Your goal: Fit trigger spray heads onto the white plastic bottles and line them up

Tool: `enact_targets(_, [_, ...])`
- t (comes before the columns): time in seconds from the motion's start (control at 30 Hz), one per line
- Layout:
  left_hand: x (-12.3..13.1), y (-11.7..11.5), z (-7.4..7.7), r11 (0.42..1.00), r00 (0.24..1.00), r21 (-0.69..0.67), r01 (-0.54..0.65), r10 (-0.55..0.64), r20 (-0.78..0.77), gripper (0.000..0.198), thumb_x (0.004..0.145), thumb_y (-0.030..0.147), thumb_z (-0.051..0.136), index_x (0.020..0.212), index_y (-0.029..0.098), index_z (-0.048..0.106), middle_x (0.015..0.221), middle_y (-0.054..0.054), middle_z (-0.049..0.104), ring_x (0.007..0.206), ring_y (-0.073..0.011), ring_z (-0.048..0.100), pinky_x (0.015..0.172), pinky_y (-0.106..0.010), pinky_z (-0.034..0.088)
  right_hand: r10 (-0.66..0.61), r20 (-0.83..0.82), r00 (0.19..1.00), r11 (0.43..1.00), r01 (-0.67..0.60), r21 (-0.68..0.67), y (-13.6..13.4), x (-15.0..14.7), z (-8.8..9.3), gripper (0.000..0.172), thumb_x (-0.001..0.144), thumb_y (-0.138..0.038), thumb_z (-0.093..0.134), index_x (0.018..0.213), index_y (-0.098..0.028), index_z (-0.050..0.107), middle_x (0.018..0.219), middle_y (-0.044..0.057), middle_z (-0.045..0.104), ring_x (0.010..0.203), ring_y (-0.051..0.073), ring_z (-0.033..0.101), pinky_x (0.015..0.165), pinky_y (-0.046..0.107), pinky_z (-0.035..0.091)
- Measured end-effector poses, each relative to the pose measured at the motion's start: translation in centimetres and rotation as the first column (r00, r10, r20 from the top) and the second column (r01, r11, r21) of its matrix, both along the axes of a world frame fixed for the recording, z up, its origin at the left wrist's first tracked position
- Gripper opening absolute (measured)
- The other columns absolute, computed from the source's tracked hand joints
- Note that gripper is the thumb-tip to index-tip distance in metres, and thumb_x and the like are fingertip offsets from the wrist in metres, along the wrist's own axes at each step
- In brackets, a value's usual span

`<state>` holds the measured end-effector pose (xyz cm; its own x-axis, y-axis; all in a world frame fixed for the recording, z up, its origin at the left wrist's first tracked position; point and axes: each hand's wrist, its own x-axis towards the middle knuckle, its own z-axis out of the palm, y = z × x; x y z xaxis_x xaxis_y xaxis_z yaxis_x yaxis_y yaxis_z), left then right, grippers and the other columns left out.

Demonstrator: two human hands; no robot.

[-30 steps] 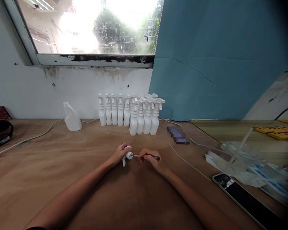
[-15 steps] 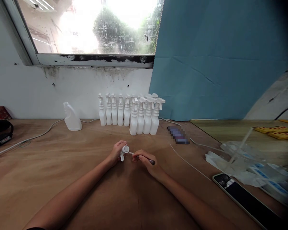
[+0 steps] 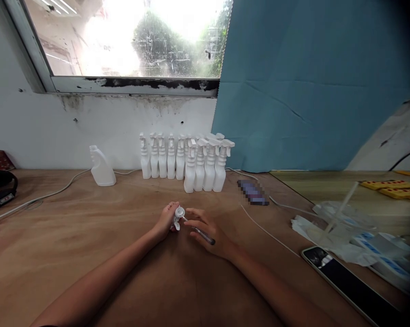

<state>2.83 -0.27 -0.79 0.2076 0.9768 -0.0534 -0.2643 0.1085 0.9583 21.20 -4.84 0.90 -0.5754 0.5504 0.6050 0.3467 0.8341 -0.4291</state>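
My left hand [image 3: 166,219] is closed around a white trigger spray head [image 3: 178,217], its round open cap facing up and its trigger hanging down. In my right hand [image 3: 210,231] lies a slim screwdriver [image 3: 203,235] with a dark handle end, held between fingers that are partly stretched out. The thin shaft points at the spray head's cap; whether its tip touches the inside is too small to tell. Both hands are close together just above the wooden table [image 3: 130,268].
Several white spray bottles [image 3: 209,175] with trigger heads stand by the wall. A headless white bottle [image 3: 103,170] is further left. On the right lie a phone [image 3: 344,284], a pixelated phone-like object [image 3: 252,192], a cable [image 3: 269,231] and a clear plastic cup [image 3: 344,218]. A black band [image 3: 2,193] sits at far left.
The fingers of my right hand have loosened and spread along the screwdriver, whose handle has swung slightly down and left. The spray head has shifted slightly right in my left hand.
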Motion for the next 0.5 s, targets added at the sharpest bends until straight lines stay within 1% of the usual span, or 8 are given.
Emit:
enact_targets(0.07, [0.1,0.1,-0.4,0.999,1.0,0.025,-0.024,0.025,-0.016,0.045,0.072,0.061,0.06,0.077,0.02,0.043,0.051,0.007,0.047,0.033,-0.0062,0.039,0.028,-0.015,0.025,0.014,0.096,0.995,0.996,-0.023,0.091,0.2,0.1,0.2,0.036,0.09,-0.021,0.051,0.126,-0.025,0.052,0.139,0.011,0.045,0.126,0.024,0.041,0.102,0.044,0.038])
enact_targets(0.1, [0.1,0.2,-0.7,0.999,0.999,0.04,-0.035,0.036,-0.023,0.046,0.071,0.062,0.059,0.078,0.02,0.043,0.052,0.007,0.048,0.033,-0.0062,0.04,0.028,-0.015,0.026,0.02,0.127,0.992,0.993,-0.035,0.114,0.2,0.1,0.2,0.038,0.09,-0.02,0.05,0.128,-0.025,0.05,0.139,0.011,0.047,0.126,0.024,0.043,0.102,0.045,0.038])
enact_targets(0.17, [0.1,0.5,-1.1,0.997,0.999,0.07,-0.043,0.045,-0.025,0.047,0.072,0.064,0.058,0.08,0.02,0.043,0.054,0.007,0.049,0.033,-0.0064,0.041,0.029,-0.015,0.028,0.021,0.128,0.992,0.993,-0.036,0.113,0.2,0.1,0.3,0.037,0.091,-0.019,0.048,0.128,-0.025,0.05,0.138,0.011,0.049,0.123,0.023,0.047,0.1,0.045,0.04])
enact_targets(0.2, [0.1,0.6,-1.4,0.996,0.999,0.083,-0.037,0.038,-0.018,0.047,0.072,0.064,0.056,0.082,0.02,0.043,0.055,0.007,0.05,0.033,-0.0069,0.042,0.03,-0.016,0.029,0.018,0.097,0.995,0.996,-0.027,0.09,0.2,0.1,0.4,0.035,0.092,-0.02,0.047,0.126,-0.025,0.052,0.137,0.01,0.051,0.121,0.023,0.049,0.1,0.044,0.041])
enact_targets(0.3, [-0.1,0.7,-1.6,0.994,1.0,0.109,-0.005,0.005,0.0,0.046,0.073,0.059,0.057,0.091,0.019,0.045,0.062,0.005,0.055,0.039,-0.0093,0.049,0.035,-0.019,0.037,-0.043,-0.093,0.995,0.998,0.039,-0.045,0.2,0.6,0.5,0.028,0.093,-0.022,0.045,0.117,-0.024,0.06,0.13,0.009,0.057,0.117,0.021,0.054,0.099,0.041,0.043])
enact_targets(0.37, [-0.3,0.5,-1.5,0.99,1.0,0.142,-0.013,0.017,-0.025,0.044,0.072,0.051,0.062,0.098,0.018,0.048,0.074,0.001,0.06,0.052,-0.0115,0.056,0.045,-0.021,0.045,-0.125,-0.215,0.969,0.983,0.091,-0.161,0.3,1.3,0.6,0.025,0.093,-0.025,0.045,0.109,-0.023,0.065,0.123,0.008,0.062,0.113,0.021,0.058,0.098,0.039,0.045])
enact_targets(0.43, [-0.5,0.2,-1.2,0.975,0.993,0.219,-0.043,0.065,-0.095,0.045,0.072,0.042,0.064,0.108,0.018,0.05,0.088,-0.003,0.062,0.069,-0.0141,0.061,0.06,-0.024,0.049,-0.211,-0.276,0.938,0.95,0.13,-0.285,0.7,2.2,0.6,0.026,0.093,-0.031,0.046,0.099,-0.022,0.069,0.115,0.008,0.067,0.108,0.021,0.061,0.096,0.039,0.046])
enact_targets(0.5, [-0.6,-0.2,-0.8,0.948,0.97,0.315,-0.053,0.123,-0.209,0.047,0.074,0.037,0.064,0.116,0.02,0.052,0.094,-0.004,0.064,0.08,-0.0165,0.061,0.071,-0.025,0.048,-0.27,-0.295,0.917,0.905,0.138,-0.402,1.2,3.0,0.4,0.03,0.092,-0.039,0.047,0.091,-0.02,0.071,0.107,0.008,0.07,0.102,0.023,0.064,0.093,0.04,0.048])
